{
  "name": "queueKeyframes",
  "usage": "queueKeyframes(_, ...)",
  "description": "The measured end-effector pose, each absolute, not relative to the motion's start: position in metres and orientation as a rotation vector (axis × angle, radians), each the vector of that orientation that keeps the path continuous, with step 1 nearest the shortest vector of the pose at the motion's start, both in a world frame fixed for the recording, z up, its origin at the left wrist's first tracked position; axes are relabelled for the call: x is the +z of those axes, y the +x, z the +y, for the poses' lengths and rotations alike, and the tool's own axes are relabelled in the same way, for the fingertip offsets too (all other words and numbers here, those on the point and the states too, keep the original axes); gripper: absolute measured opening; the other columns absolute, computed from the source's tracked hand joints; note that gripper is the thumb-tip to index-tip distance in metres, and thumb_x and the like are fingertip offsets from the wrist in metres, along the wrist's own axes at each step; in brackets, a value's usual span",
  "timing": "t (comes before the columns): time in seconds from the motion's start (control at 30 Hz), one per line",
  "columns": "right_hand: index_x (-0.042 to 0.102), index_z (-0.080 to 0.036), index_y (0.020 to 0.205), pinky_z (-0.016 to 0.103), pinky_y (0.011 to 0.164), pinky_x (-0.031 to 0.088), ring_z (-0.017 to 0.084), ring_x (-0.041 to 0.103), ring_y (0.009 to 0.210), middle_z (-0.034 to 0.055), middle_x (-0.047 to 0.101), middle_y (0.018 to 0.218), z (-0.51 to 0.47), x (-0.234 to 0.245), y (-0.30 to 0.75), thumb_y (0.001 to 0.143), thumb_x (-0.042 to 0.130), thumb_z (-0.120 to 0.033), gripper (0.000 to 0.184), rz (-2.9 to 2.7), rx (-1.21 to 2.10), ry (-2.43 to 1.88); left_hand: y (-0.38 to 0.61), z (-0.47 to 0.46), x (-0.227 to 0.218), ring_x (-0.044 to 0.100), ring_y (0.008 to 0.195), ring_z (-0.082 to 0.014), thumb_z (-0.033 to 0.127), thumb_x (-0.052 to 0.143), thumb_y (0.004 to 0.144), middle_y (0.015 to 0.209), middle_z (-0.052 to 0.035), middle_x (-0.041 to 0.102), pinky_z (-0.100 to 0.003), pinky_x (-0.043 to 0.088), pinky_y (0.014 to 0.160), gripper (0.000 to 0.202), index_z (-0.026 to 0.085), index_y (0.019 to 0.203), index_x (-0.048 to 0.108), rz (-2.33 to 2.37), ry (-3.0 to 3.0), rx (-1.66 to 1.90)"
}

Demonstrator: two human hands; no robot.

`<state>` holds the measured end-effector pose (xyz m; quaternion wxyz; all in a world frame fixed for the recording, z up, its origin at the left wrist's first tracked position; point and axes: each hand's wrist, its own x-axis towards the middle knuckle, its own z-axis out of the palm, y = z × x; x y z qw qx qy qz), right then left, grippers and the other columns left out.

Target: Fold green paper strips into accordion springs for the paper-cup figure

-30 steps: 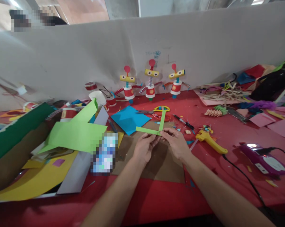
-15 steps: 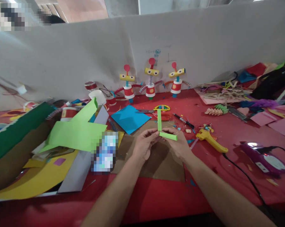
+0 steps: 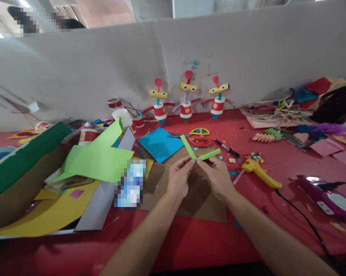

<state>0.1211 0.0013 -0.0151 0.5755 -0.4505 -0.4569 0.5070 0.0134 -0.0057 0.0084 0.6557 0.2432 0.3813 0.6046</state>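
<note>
Pinching V of green paper strips (image 3: 209,154) at its corner with left hand (image 3: 178,179) and right hand (image 3: 218,177), above cardboard (image 3: 203,201).

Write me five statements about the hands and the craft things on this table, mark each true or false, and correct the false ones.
1. The left hand and right hand pinch narrow green paper. True.
2. The narrow green paper runs in one straight line. False: its two lengths spread into a V shape.
3. Scissors lie beyond the hands. True.
4. Only two figures stand at the back. False: three cup figures do.
5. A yellow glue gun lies to the right of the right hand. True.
</note>
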Motion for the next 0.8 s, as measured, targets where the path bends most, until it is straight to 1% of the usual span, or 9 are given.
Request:
queueKeyframes(0.13,0.068,-0.020,0.085,0.032,0.068,0.046,0.017,0.059,0.071,0.0021,0.067,0.079,0.002,-0.015,0.123,0.068,0.066,-0.036,0.024,-1.068,1.211,-1.063,0.012,-0.006,0.009,0.063,0.070,-0.0116,0.017,0.075,0.057,0.073,-0.0034,0.069,-0.025,0.047,0.077,0.018,0.014,0.074,0.069,0.846,0.551,1.322)
queueKeyframes(0.23,0.069,-0.021,0.084,0.031,0.068,0.045,0.017,0.059,0.072,0.0011,0.066,0.076,0.002,-0.014,0.124,0.069,0.065,-0.034,0.020,-1.117,1.161,-1.066,0.010,-0.006,0.009,0.061,0.069,-0.0101,0.018,0.075,0.057,0.073,-0.0021,0.068,-0.023,0.046,0.076,0.018,0.015,0.073,0.069,0.840,0.574,1.288)
queueKeyframes(0.4,0.067,-0.020,0.087,0.030,0.068,0.046,0.018,0.059,0.074,0.0023,0.066,0.077,-0.002,-0.010,0.123,0.074,0.060,-0.031,0.018,-1.261,1.081,-1.054,0.006,-0.004,0.009,0.056,0.061,-0.0077,0.017,0.075,0.058,0.065,-0.0004,0.064,-0.019,0.044,0.063,0.018,0.014,0.074,0.069,0.895,0.639,1.248)
queueKeyframes(0.57,0.061,-0.019,0.096,0.027,0.062,0.046,0.015,0.056,0.069,0.0029,0.060,0.082,-0.006,-0.005,0.121,0.072,0.064,-0.029,0.027,-1.453,0.884,-1.104,0.001,0.000,0.010,0.051,0.051,-0.0052,0.011,0.072,0.059,0.056,0.0024,0.056,-0.016,0.042,0.052,0.013,0.013,0.068,0.061,0.825,0.389,1.176)
queueKeyframes(0.67,0.062,-0.020,0.092,0.028,0.063,0.047,0.016,0.055,0.073,0.0038,0.057,0.087,-0.007,-0.005,0.122,0.072,0.065,-0.027,0.021,-1.564,0.720,-1.128,-0.002,0.001,0.011,0.052,0.051,-0.0052,0.008,0.067,0.064,0.061,0.0013,0.058,-0.016,0.044,0.053,0.011,0.012,0.072,0.060,0.804,0.283,1.114)
queueKeyframes(0.8,0.064,-0.022,0.088,0.030,0.069,0.046,0.017,0.056,0.078,0.0043,0.057,0.089,-0.006,-0.007,0.124,0.075,0.062,-0.025,0.014,-1.606,0.587,-1.118,-0.003,0.002,0.009,0.055,0.055,-0.0061,0.007,0.063,0.068,0.065,0.0000,0.060,-0.018,0.048,0.059,0.010,0.012,0.076,0.060,0.772,0.274,1.096)
